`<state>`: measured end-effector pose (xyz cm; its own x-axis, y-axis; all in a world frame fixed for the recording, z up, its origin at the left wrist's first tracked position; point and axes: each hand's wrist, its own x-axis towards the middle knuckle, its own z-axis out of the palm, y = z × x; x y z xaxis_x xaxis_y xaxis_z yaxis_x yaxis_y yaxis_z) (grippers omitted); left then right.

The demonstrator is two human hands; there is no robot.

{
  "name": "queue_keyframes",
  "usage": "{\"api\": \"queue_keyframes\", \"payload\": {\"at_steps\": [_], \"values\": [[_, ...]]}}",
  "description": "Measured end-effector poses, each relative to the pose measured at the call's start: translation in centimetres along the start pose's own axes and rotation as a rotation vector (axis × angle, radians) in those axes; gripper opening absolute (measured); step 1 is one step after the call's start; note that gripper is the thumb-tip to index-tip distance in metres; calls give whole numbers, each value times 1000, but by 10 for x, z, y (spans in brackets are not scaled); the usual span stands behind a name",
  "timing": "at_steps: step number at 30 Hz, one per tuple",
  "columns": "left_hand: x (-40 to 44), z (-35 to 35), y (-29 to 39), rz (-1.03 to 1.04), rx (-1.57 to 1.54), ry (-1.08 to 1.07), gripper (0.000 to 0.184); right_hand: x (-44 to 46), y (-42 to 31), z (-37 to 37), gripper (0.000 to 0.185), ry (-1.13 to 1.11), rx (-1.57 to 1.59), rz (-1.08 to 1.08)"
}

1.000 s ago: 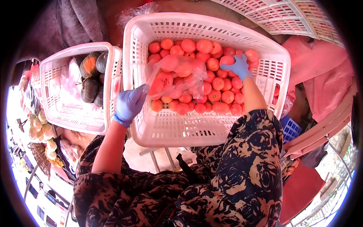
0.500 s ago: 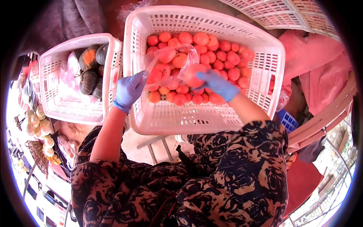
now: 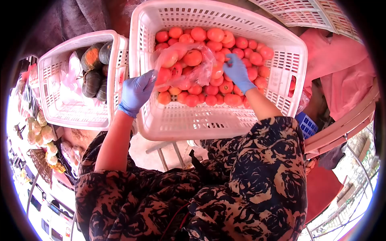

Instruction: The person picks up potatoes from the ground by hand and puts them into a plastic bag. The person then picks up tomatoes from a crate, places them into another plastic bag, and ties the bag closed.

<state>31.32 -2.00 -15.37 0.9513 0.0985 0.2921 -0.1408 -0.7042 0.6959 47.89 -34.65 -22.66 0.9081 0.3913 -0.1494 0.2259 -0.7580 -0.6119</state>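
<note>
My left hand [image 3: 136, 93], in a blue glove, pinches the edge of a clear plastic bag [image 3: 206, 66] near the left wall of a white crate [image 3: 193, 134]. The bag has tomatoes in it and lies over the loose tomatoes [image 3: 242, 42] in the crate. Just right of the bag, my right hand [image 3: 238, 73], also gloved in blue, reaches over the tomatoes. Its fingers are apart, with thumb and fingertips near the tomatoes; no tomato is lifted in it.
A smaller white crate [image 3: 76, 123] with dark green pumpkins [image 3: 92, 83] and pink plastic stands at the left. Another white crate [image 3: 317, 18] is at the upper right, above red cloth [image 3: 341, 60]. A blue basket [image 3: 306, 125] sits at the right.
My right hand took a tomato from the right side and brought it to the bag; now it is back over the loose tomatoes without it. My left hand has kept its hold on the bag.
</note>
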Motion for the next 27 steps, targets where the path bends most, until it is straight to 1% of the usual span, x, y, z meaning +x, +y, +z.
{"api": "queue_keyframes", "payload": {"at_steps": [1,2,4,7,10,11,13,14,16,17,18,19,20,21,23,26,27], "values": [[1,-1,0,5,4,2,20,-3,2,6,45,-181,-44,-86],[0,-1,3,-3,5,-4,20,-6,2,15,51,-231,-179,9],[1,1,2,37,10,25,19,-12,-33,28,63,-329,-449,199],[0,0,0,47,29,17,20,-3,-29,48,70,-264,-417,316],[2,0,0,51,35,29,21,4,7,29,64,-573,-124,132],[3,0,0,54,24,29,21,2,5,11,60,-796,59,242],[5,1,0,60,0,30,21,-3,-26,-36,51,-1225,444,461],[4,0,1,48,0,21,20,-10,-46,-47,50,-1244,612,476],[1,-1,2,22,30,5,21,-25,-85,-52,48,-1266,951,497],[1,-2,2,8,45,-3,21,-27,-101,-41,49,-1138,1003,475],[1,2,-5,46,67,-19,20,-28,-116,-29,51,-1012,1046,444],[2,4,-2,-24,27,-50,21,-22,-123,-5,52,-853,1126,318],[4,8,-2,-43,4,-48,21,-19,-119,18,56,-668,1182,444],[3,8,-3,-72,-5,-53,22,-13,-125,28,58,-551,1112,562],[6,9,-3,-31,3,-38,24,0,-119,38,49,-481,1125,869],[6,7,2,-14,-1,-47,25,-14,-83,18,42,-449,1073,704],[7,7,2,-27,-21,-49,25,-15,-85,-13,34,-412,973,596]]}}
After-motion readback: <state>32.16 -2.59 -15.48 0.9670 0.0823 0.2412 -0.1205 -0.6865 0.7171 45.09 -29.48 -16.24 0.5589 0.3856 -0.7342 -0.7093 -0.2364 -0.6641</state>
